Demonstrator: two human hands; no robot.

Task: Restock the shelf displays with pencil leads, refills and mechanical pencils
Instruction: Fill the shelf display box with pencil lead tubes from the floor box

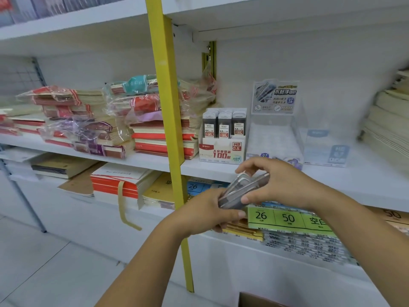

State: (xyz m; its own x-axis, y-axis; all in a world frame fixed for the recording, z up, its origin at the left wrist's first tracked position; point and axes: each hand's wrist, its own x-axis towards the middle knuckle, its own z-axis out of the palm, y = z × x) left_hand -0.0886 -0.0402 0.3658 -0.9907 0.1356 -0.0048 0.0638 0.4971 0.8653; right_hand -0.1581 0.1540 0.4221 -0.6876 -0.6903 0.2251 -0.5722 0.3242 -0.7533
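Both hands hold a small stack of clear grey pencil-lead cases (241, 191) in front of the middle shelf edge. My left hand (208, 214) grips the stack from below and behind. My right hand (274, 185) pinches it from above, thumb at its lower end. On the shelf behind stands a white and red display box (222, 151) marked HB 0.5 with dark lead cases (223, 124) upright in it. To its right is a clear plastic display box (275, 138) with a printed header card, then a second clear box (325, 148).
A yellow upright post (168, 111) splits the white shelving. Wrapped stacks of notebooks (115, 122) fill the shelf left of it. Cream paper stacks (389, 120) sit at the far right. Green-labelled packs (290, 218) lie on the lower shelf. A brown carton corner (256, 300) shows at the bottom.
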